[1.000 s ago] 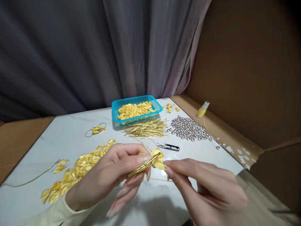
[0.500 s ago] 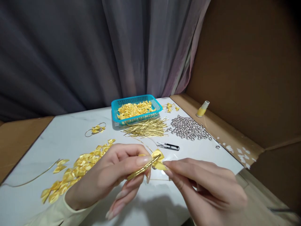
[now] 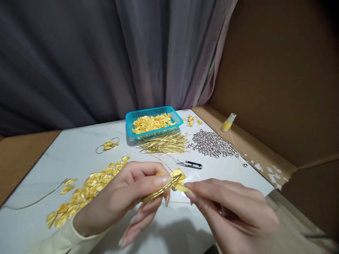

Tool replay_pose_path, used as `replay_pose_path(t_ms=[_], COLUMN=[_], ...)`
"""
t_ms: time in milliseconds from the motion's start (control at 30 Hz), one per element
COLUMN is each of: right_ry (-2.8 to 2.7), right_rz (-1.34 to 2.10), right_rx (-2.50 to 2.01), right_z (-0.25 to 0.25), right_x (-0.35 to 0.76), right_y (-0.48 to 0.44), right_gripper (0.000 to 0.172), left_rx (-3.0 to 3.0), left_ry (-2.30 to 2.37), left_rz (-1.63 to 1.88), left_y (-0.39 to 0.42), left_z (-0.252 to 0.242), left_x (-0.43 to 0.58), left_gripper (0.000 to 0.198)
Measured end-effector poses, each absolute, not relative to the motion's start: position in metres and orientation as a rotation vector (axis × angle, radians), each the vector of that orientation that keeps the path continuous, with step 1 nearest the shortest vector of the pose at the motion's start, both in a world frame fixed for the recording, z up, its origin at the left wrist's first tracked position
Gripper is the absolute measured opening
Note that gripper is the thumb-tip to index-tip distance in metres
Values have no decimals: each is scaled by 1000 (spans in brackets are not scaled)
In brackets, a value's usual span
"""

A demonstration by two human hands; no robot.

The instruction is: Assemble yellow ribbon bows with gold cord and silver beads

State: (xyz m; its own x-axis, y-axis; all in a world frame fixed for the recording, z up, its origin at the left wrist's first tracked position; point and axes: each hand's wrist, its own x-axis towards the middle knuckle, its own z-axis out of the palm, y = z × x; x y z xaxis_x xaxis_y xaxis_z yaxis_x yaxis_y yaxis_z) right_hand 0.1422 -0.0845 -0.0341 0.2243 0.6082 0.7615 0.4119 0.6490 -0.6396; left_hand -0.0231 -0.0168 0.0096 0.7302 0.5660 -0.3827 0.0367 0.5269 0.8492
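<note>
My left hand [image 3: 140,190] pinches a yellow satin ribbon bow [image 3: 178,175] between thumb and forefinger. Gold twist ties [image 3: 158,192] lie across the bow and under that thumb. From the right, my right hand [image 3: 230,208] closes finger and thumb on the bow's lower tail. A silver bead [image 3: 173,188] shows just below the bow; whether it is attached, I cannot tell. Behind the hands lie black-handled thread snips [image 3: 190,164]. Several loose yellow bows [image 3: 79,194] are spread beside my left forearm.
A blue basket [image 3: 128,123] of yellow bows stands at the back, with a pile of gold ties [image 3: 164,144] before it. Silver beads [image 3: 212,143] are heaped to the right, near a yellow thread cone [image 3: 227,124]. A looped bow piece [image 3: 108,145] lies at left.
Both hands hold almost the same pose. The bow and my right fingertips have shifted very slightly.
</note>
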Motion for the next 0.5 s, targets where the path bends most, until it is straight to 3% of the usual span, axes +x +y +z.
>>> replay_pose_path(t_ms=[500], right_ry=[-1355], right_rz=[182], right_rx=[-978], right_z=[-34], right_x=[139], right_y=[-84], right_gripper=[14], left_rx=[984], left_ry=[651], left_rz=[339], left_y=[-14], left_z=[8], left_x=[-25], left_gripper=[30])
